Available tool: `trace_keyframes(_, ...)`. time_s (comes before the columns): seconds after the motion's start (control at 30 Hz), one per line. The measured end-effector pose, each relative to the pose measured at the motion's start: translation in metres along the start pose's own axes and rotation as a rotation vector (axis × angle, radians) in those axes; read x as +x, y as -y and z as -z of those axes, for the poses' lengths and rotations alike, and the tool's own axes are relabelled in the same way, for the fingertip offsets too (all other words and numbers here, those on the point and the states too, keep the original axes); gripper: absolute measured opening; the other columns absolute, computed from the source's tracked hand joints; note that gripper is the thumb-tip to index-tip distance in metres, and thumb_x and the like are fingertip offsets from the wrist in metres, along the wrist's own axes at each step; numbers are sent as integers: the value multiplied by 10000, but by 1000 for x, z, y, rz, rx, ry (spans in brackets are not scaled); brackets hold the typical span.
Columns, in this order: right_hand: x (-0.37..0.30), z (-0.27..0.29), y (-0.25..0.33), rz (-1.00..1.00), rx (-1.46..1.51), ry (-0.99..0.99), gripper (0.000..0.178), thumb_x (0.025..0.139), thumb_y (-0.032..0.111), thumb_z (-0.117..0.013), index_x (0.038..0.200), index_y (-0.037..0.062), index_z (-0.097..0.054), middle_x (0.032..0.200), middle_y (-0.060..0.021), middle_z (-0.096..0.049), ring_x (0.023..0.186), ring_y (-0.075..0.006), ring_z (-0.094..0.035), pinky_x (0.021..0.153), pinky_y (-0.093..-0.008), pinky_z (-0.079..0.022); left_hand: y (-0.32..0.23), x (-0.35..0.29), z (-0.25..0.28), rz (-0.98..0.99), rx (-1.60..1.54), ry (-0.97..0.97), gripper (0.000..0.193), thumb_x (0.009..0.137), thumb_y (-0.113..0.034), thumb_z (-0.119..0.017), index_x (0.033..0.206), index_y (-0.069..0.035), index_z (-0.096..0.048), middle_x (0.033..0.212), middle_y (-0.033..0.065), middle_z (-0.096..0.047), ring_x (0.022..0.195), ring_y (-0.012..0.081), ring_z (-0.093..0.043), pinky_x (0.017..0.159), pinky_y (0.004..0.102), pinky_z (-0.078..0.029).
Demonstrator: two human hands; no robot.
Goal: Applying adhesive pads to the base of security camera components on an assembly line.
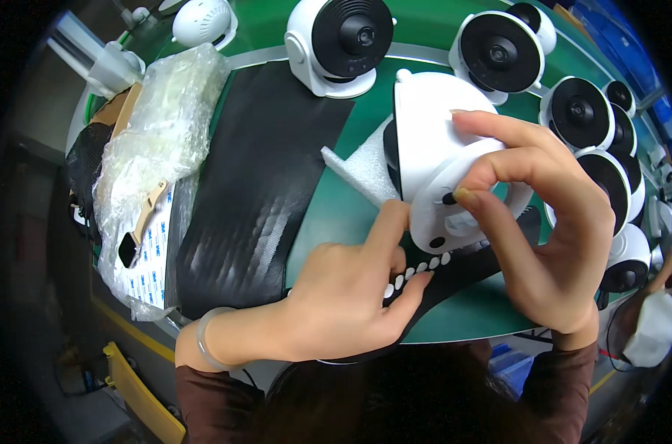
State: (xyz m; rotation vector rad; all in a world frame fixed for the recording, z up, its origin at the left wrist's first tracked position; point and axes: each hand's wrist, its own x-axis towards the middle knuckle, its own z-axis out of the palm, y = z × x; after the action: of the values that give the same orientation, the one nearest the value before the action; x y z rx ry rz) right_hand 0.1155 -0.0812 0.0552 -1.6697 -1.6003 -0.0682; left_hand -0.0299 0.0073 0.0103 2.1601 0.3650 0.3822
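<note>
A white device [436, 111] with a round head lies tipped on its side, its black front facing left against a white foam block [365, 166]. Its round white base [428, 214] faces me. One black round pad [437, 242] sits low on that base. My right hand [546, 214] pinches another small black round pad [449, 198] between thumb and index finger, against the base. My left hand [350, 292] has its index finger stretched to the base's left edge and its thumb apart, over a black sheet [454, 285] bearing several white oval dots [422, 266].
Several similar white devices with black round fronts stand at the back [343, 37] and right [576, 111]. A long black sheet [262, 170] covers the green table left of centre. Farther left lie clear plastic wrap [166, 111] and a watch [140, 226]. A yellow frame [140, 396] stands below left.
</note>
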Motion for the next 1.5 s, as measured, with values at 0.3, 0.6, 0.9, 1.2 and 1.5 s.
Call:
trace_keyframes(0.3,-4,-2,6,-34,-51,-6,95,671,-55,-589,742,3,-561,1055,-173,-564,917,-205,-540,798,-292,-401,3,1,0,-63,20,-1,426,691,-69,-611,1004,25,-339,529,84,-522,407,253,-518,376,311,-363)
trace_keyframes(0.6,-5,-5,7,-20,-67,-15,87,673,-51,-588,740,-6,-557,1061,-179,-559,916,-203,-535,794,-287,-400,1,1,2,-50,12,64,427,706,-65,-575,1027,32,-310,544,100,-529,440,302,-530,394,380,-388)
trace_keyframes(0.9,-3,-6,6,52,-97,21,74,673,-60,-567,727,-10,-555,1062,-183,-556,930,-203,-527,791,-284,-398,4,1,2,-75,37,70,445,713,-75,-568,1032,52,-286,531,120,-525,440,315,-527,393,397,-387)
trace_keyframes(1.2,-8,-3,-7,158,-65,-38,250,676,-54,-609,868,-4,-456,1002,-188,-571,880,-206,-550,752,-237,-407,4,-1,0,-113,49,49,407,714,-73,-563,1003,30,-295,522,123,-521,440,321,-522,396,405,-379)
trace_keyframes(1.5,22,18,-2,-71,-59,256,139,698,73,-650,804,3,-592,764,-68,-591,684,-125,-567,595,-201,-426,7,1,-1,-173,50,15,549,699,-61,-636,1076,108,-273,529,99,-522,365,188,-476,365,256,-331)
